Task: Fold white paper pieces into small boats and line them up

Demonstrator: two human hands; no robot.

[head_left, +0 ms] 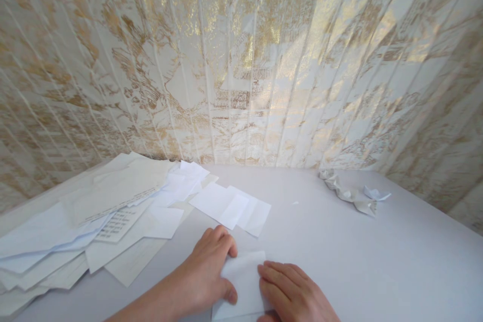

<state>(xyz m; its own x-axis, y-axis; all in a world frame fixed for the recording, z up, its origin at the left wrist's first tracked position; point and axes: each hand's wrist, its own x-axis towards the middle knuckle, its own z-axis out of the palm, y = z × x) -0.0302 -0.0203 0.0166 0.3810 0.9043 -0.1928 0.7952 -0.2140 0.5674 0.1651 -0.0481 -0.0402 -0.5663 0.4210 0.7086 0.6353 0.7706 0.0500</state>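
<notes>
A small white sheet of paper (245, 282) lies on the pale table at the bottom centre, with a crease near its upper edge. On its left side rests my left hand (211, 271), thumb and fingers spread apart, the thumb lying on the paper and the fingertips at its upper left corner. My right hand (292, 289) lies along the paper's right edge, its fingers extended flat and side by side, the fingertips touching the sheet. Part of the right thumb is cut off by the frame's bottom edge.
A spread pile of papers (132, 181), some printed, covers the table's left side. Small white sheets (219, 201) lie beyond my hands. Folded paper pieces (345, 193) sit at the back right, near a small scrap (295, 203). A patterned curtain (241, 60) hangs behind the table (377, 261).
</notes>
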